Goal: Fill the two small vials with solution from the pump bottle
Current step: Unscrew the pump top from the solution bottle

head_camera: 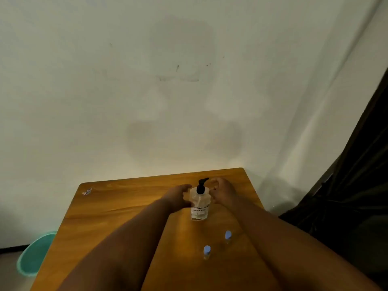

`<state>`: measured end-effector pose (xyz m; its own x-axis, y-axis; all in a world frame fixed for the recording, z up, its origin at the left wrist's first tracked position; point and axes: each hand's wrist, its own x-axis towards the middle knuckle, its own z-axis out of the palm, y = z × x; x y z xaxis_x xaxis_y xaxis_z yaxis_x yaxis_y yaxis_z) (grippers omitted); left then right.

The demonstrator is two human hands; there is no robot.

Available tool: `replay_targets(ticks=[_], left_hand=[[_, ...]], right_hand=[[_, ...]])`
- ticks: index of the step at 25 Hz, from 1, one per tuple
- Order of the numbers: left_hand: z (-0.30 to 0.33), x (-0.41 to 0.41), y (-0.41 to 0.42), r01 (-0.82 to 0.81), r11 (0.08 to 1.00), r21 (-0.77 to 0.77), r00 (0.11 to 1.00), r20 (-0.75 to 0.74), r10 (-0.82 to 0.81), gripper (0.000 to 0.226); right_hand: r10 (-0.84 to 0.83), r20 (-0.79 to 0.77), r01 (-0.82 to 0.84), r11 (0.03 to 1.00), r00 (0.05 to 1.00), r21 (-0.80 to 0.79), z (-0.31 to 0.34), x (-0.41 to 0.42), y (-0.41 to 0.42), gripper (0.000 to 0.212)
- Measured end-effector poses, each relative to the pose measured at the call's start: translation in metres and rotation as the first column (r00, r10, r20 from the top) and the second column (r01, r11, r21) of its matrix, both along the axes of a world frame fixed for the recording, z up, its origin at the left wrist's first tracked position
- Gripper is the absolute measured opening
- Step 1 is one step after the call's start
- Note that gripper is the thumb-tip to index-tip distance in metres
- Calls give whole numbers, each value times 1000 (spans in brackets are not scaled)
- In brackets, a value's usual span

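The upright pump bottle (199,203) stands between both hands; the left hand (178,199) touches its side, fingers loosely curved; the right hand (222,191) hovers just beside it, fingers loosely curled, holding nothing.

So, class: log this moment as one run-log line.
stage: reaching | left hand: open, at pump bottle side | right hand: open, beside bottle | two vials: capped, untouched | table

wooden table (117,208), teal basin (34,254) on floor
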<state>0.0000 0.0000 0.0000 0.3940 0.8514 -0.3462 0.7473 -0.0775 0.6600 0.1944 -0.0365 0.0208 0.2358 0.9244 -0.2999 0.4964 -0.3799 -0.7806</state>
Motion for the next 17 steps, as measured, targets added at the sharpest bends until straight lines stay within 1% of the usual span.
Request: replay_targets(ticks=[2,4,6,8,10,12,13,15,17], left_hand=[[-11,8,4,-5,1000,28,1000,-4,5,94],[-22,15,6,-12,1000,6,1000,5,12,98],[-34,21,11,-52,999,-9,997,58,53,89],[-40,23,15,-105,993,-46,983,145,111,76],[-42,23,18,-107,991,-76,975,190,119,71],[-32,18,20,-84,995,-61,969,229,96,71],[-23,14,22,-85,994,-73,957,271,102,69],[7,0,24,-83,988,-128,899,418,130,59],[53,-16,22,-59,987,-147,817,561,133,49]], right_hand=[[12,-19,-13,998,1000,-56,-7,-4,4,43],[74,13,-73,995,997,-74,-17,-8,7,46],[95,35,-93,994,995,-54,-26,-9,13,49],[77,37,-76,997,996,-27,-29,-10,17,52],[67,51,-67,998,996,-9,-30,-11,18,55],[45,65,-49,997,997,60,-19,-11,19,52],[38,49,-43,995,998,95,-9,-10,21,50],[71,-20,-66,980,997,190,26,-11,26,43],[148,-97,-113,945,984,306,75,-16,28,37]])
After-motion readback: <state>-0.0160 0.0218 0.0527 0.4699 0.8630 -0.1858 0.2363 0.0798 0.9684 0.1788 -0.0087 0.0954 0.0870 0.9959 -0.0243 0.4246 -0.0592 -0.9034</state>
